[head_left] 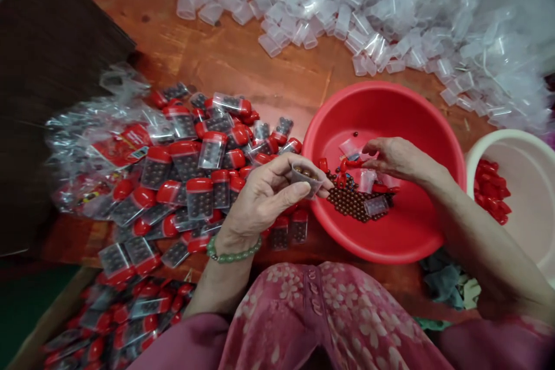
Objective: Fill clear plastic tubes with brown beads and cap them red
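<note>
**While the left hand (264, 196) is pinching a part-filled clear tube (307, 180), capped tubes (199, 199) are lying heaped**

Its fingers are closed around that tube, just above brown beads (351, 202) spread in a red plastic basin (433, 127). The half-curled right hand (399, 159) is hovering over the basin; whether it is gripping anything cannot be told. Farther off, loose empty tubes (303, 29) are lying uncapped, and red caps (489, 191) are sitting in a white basin (520, 147).

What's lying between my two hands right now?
In the head view, brown beads, red caps and clear plastic tubes lie in the red basin between your left hand and right hand.
</note>
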A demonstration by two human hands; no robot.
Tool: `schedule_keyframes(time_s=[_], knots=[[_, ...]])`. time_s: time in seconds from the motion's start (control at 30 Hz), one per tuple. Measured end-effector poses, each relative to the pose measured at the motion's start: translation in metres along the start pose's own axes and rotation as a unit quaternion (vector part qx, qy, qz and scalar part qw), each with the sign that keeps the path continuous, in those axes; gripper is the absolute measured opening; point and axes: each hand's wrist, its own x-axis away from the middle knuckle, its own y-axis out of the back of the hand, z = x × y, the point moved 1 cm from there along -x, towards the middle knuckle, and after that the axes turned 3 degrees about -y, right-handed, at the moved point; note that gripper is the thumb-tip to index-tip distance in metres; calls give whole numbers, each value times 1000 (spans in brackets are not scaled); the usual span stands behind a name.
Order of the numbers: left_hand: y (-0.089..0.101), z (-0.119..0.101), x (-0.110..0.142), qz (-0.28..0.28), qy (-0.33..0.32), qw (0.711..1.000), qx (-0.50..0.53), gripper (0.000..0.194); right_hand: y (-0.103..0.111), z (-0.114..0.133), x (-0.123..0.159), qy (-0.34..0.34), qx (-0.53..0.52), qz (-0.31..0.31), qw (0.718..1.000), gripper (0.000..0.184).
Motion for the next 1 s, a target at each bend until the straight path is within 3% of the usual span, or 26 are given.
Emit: schedule_keyframes(time_s=[0.2,0.37,0.43,0.53,0.7,0.87,1.0], knots=[[-4,4,-4,-8,10,1000,21,25,-27,23,-12,26,7,-2,1000,21],[-9,7,-6,-17,32,999,22,20,-6,20,-1,62,-94,-33,993,26],[-12,8,-6,-9,28,999,21,18,7,24,15,96,-253,-36,962,35],[-18,10,-7,6,19,1000,10,19,21,37,40,150,-464,-28,873,43],[-30,16,-7,6,18,1000,-9,23,24,60,71,188,-484,-90,850,30],[-40,17,-2,4,22,999,-43,25,12,68,88,138,-569,-116,802,34],[-48,18,4,-31,5,998,-48,29,6,73,95,122,-596,-166,776,39]])
